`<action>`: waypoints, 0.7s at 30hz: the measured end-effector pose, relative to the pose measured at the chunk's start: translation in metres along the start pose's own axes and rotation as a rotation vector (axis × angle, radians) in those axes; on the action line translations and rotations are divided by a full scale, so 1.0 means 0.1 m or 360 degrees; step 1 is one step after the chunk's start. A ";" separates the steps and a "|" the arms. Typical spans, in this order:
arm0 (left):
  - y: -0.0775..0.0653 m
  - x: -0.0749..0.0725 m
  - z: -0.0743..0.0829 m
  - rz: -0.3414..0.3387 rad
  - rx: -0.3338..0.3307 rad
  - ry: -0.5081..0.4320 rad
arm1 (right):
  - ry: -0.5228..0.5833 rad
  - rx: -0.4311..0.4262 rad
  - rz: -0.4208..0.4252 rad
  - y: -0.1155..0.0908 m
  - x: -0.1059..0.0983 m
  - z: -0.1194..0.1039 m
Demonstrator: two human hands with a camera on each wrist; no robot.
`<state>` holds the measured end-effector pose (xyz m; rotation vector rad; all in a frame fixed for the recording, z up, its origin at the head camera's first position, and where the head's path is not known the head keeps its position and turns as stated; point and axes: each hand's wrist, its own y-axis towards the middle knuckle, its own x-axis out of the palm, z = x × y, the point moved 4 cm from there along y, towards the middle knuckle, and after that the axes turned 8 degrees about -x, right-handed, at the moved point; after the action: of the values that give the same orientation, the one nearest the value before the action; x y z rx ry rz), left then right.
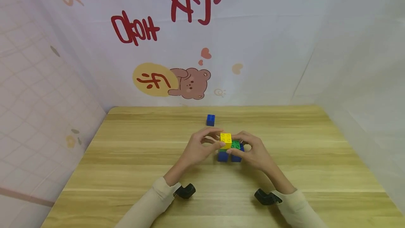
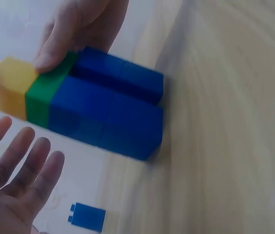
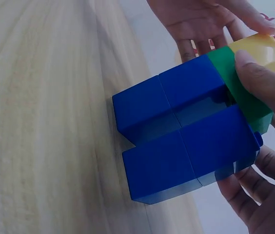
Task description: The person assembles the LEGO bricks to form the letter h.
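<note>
Two blue brick columns (image 3: 147,107) stand side by side on the table, each made of two stacked blocks. A green building block (image 1: 236,145) bridges their tops, and a yellow building block (image 1: 226,140) sits on its left end. My left hand (image 1: 197,149) pinches the yellow block between thumb and index finger; its other fingers are spread beside the stack in the left wrist view. From the right, my right hand (image 1: 255,153) grips the green block, thumb on the near side. Its remaining fingers are partly hidden behind the columns.
A loose blue building block (image 1: 210,120) lies behind the stack, towards the back edge of the wooden table (image 1: 142,133). A printed white cloth (image 1: 269,45) hangs behind the table and along both sides. Black wrist devices (image 1: 186,191) are at both cuffs.
</note>
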<state>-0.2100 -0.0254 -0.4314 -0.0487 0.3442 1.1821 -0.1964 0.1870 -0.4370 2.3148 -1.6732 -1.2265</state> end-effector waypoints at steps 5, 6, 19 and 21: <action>0.03 -0.13 -0.02 0.0043 -0.0043 0.0013 | 0.0005 0.0065 -0.0017 0.01 0.01 0.00; 0.05 -0.16 -0.03 0.0062 -0.0049 0.0019 | 0.0002 0.0077 -0.0020 0.01 0.01 0.00; 0.27 -0.49 -0.18 0.0256 -0.0162 0.0079 | 0.0020 0.0153 -0.0036 -0.01 0.03 0.04; 0.31 -0.51 -0.21 0.0251 -0.0175 0.0098 | 0.0013 0.0143 -0.0032 -0.01 0.02 0.03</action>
<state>-0.2605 -0.0639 -0.4324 -0.1560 0.3416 1.3571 -0.1976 0.1867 -0.4411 2.3894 -1.7414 -1.1673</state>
